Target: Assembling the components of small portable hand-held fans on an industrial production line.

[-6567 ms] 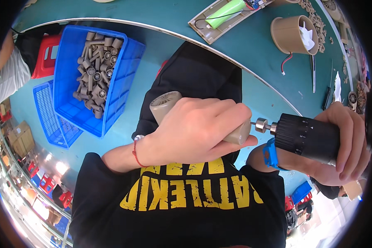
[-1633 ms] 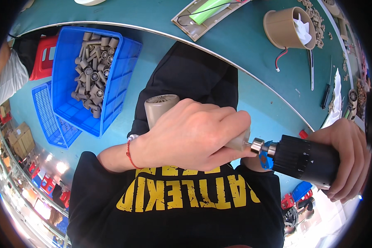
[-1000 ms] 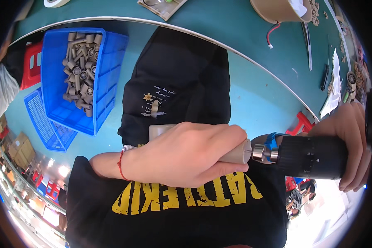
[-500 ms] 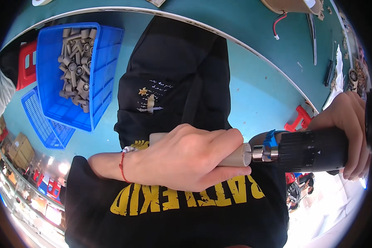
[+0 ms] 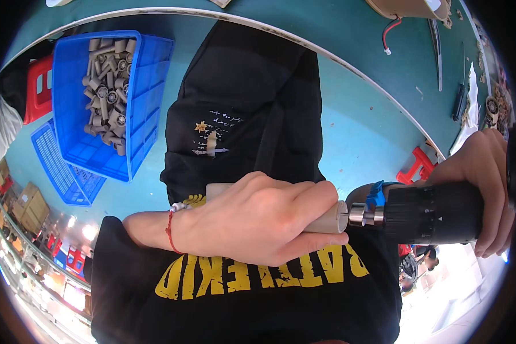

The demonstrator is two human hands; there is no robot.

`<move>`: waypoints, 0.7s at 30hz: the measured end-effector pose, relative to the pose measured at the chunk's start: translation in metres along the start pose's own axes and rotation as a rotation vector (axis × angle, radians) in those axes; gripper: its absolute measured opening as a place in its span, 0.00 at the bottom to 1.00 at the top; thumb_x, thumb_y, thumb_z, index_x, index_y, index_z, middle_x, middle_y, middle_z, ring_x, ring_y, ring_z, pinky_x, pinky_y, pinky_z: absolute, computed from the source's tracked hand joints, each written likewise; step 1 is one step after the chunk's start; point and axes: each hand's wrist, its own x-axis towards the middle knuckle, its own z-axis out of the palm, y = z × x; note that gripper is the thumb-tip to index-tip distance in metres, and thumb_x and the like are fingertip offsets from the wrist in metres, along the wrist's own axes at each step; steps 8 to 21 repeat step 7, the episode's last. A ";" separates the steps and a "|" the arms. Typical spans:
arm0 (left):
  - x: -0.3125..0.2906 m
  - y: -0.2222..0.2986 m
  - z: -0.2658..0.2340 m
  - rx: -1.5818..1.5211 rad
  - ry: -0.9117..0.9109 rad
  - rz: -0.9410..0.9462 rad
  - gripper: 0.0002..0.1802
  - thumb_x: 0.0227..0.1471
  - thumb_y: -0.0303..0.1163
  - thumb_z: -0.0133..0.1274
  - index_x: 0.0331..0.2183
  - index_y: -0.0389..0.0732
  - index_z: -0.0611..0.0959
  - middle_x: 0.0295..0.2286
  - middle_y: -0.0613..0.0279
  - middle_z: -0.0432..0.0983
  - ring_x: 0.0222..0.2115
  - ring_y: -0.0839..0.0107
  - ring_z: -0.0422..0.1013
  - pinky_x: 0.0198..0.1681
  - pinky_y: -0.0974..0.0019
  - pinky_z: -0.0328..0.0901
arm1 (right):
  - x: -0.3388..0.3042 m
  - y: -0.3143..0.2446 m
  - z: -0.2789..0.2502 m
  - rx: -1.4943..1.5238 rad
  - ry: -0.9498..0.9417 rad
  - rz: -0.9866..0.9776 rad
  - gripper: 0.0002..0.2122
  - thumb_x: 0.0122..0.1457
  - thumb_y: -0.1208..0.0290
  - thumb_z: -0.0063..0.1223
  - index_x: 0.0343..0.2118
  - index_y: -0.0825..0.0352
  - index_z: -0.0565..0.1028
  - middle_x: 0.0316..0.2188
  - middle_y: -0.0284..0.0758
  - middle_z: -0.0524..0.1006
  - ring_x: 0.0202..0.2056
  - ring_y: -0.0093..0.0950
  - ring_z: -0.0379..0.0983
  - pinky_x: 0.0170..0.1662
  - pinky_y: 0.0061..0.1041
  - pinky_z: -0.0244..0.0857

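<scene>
My left hand (image 5: 252, 221) is wrapped round a beige-grey cylindrical plastic part (image 5: 329, 221), held level in front of my body. The open end of the part points right, and most of its length is hidden under my fingers. At the right, my right hand (image 5: 492, 183) is closed on a black power screwdriver (image 5: 433, 213), whose rear is cut off by the dark rim. Its silver chuck (image 5: 366, 215) points left at the part's end. A thin bit reaches the opening; how deep it sits I cannot tell.
A blue crate (image 5: 149, 103) of similar grey-beige parts (image 5: 106, 94) stands at the left, beside a blue perforated basket (image 5: 63, 163). Ahead is the green worktable (image 5: 332, 26) with a beige shell (image 5: 404, 7) and red wire (image 5: 386, 37). Red stools (image 5: 421, 166) stand at both sides.
The screwdriver's front has tipped slightly downward against the part. My left hand keeps its hold, and the surroundings have shifted a little to the right in view.
</scene>
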 end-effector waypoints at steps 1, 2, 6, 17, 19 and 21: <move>-0.005 0.000 -0.001 0.011 0.021 -0.007 0.20 0.50 0.39 0.61 0.31 0.35 0.71 0.18 0.56 0.72 0.14 0.57 0.70 0.14 0.63 0.63 | 0.030 -0.038 0.006 -0.029 -0.103 -0.035 0.24 0.43 0.78 0.67 0.42 0.77 0.66 0.44 0.45 0.71 0.46 0.35 0.74 0.51 0.31 0.73; -0.006 0.000 -0.001 0.024 0.023 -0.012 0.20 0.50 0.40 0.61 0.31 0.35 0.71 0.18 0.56 0.72 0.13 0.57 0.69 0.14 0.63 0.62 | 0.063 -0.082 0.006 -0.077 -0.216 -0.067 0.24 0.44 0.77 0.67 0.42 0.77 0.66 0.45 0.44 0.71 0.46 0.36 0.73 0.52 0.31 0.73; -0.005 -0.001 0.003 0.035 0.036 -0.003 0.21 0.49 0.41 0.62 0.31 0.35 0.71 0.18 0.56 0.72 0.13 0.58 0.70 0.13 0.63 0.62 | 0.123 -0.168 0.009 -0.287 -0.673 -0.199 0.25 0.48 0.73 0.66 0.45 0.77 0.64 0.47 0.44 0.69 0.47 0.38 0.72 0.52 0.31 0.72; -0.005 -0.001 0.002 0.033 0.031 -0.001 0.21 0.49 0.41 0.62 0.31 0.35 0.71 0.18 0.56 0.72 0.13 0.58 0.70 0.13 0.63 0.62 | 0.124 -0.168 0.011 -0.291 -0.676 -0.198 0.25 0.48 0.73 0.66 0.45 0.77 0.64 0.47 0.44 0.69 0.47 0.38 0.72 0.52 0.31 0.72; -0.005 -0.001 0.002 0.033 0.031 -0.001 0.21 0.49 0.41 0.62 0.31 0.35 0.71 0.18 0.56 0.72 0.13 0.58 0.70 0.13 0.63 0.62 | 0.124 -0.168 0.011 -0.291 -0.676 -0.198 0.25 0.48 0.73 0.66 0.45 0.77 0.64 0.47 0.44 0.69 0.47 0.38 0.72 0.52 0.31 0.72; -0.005 -0.001 0.002 0.033 0.031 -0.001 0.21 0.49 0.41 0.62 0.31 0.35 0.71 0.18 0.56 0.72 0.13 0.58 0.70 0.13 0.63 0.62 | 0.124 -0.168 0.011 -0.291 -0.676 -0.198 0.25 0.48 0.73 0.66 0.45 0.77 0.64 0.47 0.44 0.69 0.47 0.38 0.72 0.52 0.31 0.72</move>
